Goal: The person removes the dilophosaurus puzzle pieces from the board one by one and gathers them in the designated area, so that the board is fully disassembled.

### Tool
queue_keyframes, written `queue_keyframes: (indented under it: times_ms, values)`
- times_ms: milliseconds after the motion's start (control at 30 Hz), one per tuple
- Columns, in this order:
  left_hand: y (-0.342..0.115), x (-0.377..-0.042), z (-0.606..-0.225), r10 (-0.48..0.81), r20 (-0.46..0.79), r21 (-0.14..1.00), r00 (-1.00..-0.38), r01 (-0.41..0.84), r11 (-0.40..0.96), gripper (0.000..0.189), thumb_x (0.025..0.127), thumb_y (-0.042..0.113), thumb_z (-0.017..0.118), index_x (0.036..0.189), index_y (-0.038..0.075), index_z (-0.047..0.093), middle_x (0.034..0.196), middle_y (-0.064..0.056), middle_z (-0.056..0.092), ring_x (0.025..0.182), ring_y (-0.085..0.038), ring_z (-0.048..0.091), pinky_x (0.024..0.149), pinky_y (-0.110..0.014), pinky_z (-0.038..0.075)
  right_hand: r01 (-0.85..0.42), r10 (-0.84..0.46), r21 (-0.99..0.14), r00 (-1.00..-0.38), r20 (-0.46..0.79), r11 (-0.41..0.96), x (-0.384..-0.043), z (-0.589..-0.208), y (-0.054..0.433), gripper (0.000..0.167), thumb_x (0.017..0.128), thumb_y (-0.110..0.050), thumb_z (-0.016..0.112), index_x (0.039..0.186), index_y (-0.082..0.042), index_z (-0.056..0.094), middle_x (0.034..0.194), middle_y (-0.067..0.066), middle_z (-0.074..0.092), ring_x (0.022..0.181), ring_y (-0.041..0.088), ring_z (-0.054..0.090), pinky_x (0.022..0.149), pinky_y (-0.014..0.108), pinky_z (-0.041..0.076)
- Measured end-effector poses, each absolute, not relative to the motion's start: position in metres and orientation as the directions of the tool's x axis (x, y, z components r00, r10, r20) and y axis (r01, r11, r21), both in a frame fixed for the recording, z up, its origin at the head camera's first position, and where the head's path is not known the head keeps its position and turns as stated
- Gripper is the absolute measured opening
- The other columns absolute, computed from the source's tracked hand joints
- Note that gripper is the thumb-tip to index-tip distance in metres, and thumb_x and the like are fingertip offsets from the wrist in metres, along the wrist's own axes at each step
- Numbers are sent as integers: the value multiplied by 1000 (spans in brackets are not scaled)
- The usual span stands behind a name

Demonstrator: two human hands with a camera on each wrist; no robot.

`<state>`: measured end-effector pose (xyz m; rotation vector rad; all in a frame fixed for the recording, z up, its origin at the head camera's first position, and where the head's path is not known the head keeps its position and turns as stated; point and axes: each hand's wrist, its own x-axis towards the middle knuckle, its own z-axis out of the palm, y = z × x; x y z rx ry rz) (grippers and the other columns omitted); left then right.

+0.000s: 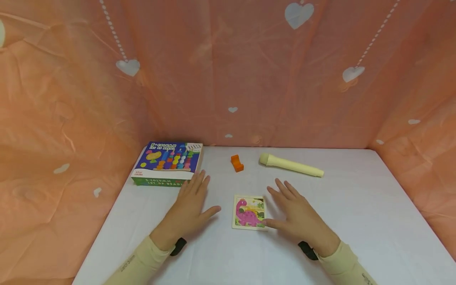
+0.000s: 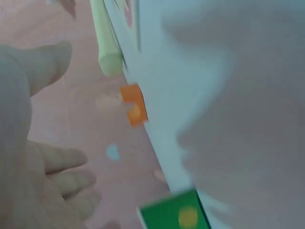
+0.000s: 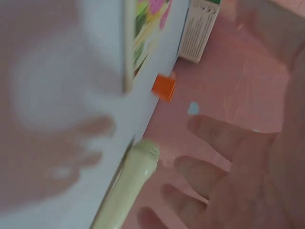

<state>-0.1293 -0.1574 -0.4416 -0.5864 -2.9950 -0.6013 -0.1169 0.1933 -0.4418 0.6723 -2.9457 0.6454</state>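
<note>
Fingers spread, my left hand (image 1: pixel 191 209) hovers over the white table, its fingertips near the front right corner of a boxed bead set (image 1: pixel 167 164). My right hand (image 1: pixel 297 215) is also spread and holds nothing, with its thumb by the right edge of a small square dinosaur puzzle (image 1: pixel 250 212). The puzzle lies flat between both hands, showing a pink dinosaur; whether the thumb touches it I cannot tell. Beyond it sit an orange notched block (image 1: pixel 236 163) and a pale yellow toy microphone (image 1: pixel 291 165) lying on its side. Both the block (image 2: pixel 135 105) and the microphone (image 3: pixel 131 183) show in the wrist views.
A white-covered table (image 1: pixel 356 198) holds everything. Orange fabric (image 1: pixel 249 71) with white hearts hangs behind it and along both sides. The bead set box stands at the back left, close to the fabric.
</note>
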Motion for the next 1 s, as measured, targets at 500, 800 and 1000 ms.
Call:
queue_keyframes:
  times_ms: [500,800,1000]
  values:
    - [-93,-158,-451,502,7,454,-865,450,769,52,103,43,73,143,9,69,149,-9,69,142,-28,63,120,-48,49,-385,-464,-494,-885,-41,779,-140,-446,150,61,91,-29,88,143,-6,68,161,16,56,152,39,51,123,56,43]
    - [-82,-161,-452,510,-35,419,-859,451,788,40,100,35,79,129,8,75,128,-7,78,121,-24,73,108,-43,58,-362,-475,-520,-874,-99,774,-140,-449,148,59,86,-23,93,138,-6,73,159,16,59,152,43,49,123,57,43]
    - [-80,-163,-450,512,-14,397,-859,465,791,31,97,31,83,117,8,79,117,-5,79,108,-21,74,102,-40,61,-342,-464,-531,-879,-111,775,-140,-449,146,60,84,-21,93,139,-6,72,159,15,59,152,41,49,123,57,43]
